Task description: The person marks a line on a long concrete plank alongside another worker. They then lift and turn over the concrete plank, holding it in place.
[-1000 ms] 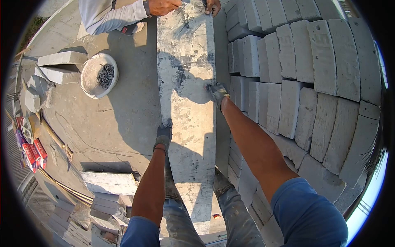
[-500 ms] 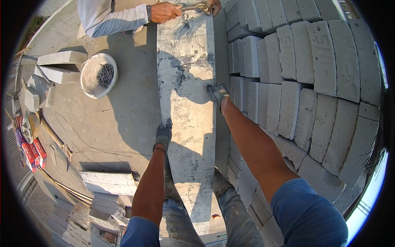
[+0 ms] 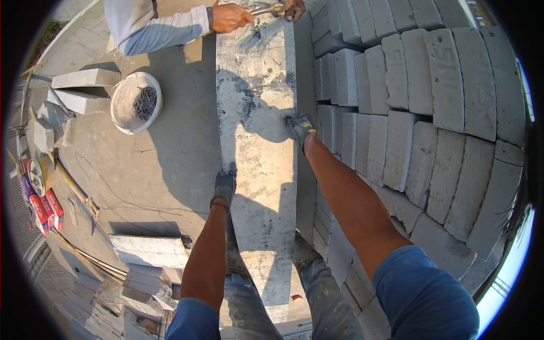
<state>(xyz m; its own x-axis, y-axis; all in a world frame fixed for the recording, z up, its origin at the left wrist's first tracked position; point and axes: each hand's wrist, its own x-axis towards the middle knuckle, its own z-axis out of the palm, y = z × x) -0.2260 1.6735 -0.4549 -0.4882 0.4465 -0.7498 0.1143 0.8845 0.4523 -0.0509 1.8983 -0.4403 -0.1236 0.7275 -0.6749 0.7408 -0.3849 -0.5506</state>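
A long, stained plank (image 3: 263, 198) runs away from me between my legs, its pale face spotted with grey cement. My gloved left hand (image 3: 225, 185) is closed on its left edge, with the fingers partly hidden below. Farther along, my right hand (image 3: 299, 128), also gloved, grips the right edge. At the far end, a co-worker's hand (image 3: 232, 18) holds a hammer (image 3: 267, 9) low over the plank. The co-worker's other hand (image 3: 294, 9) is at the far right corner by the hammer head; whether it holds a nail is too small to tell.
Stacked grey blocks (image 3: 416, 79) form a wall close on the right. A white bucket (image 3: 118, 105) with nails (image 3: 145, 103) stands on the concrete floor at left. Loose blocks (image 3: 85, 79), a short board (image 3: 150, 251), red packages (image 3: 45, 209) and poles (image 3: 73, 187) lie farther left.
The co-worker's forearm and hammer hand have shifted slightly to the right and toward me. Both my hands and the plank stay in place.
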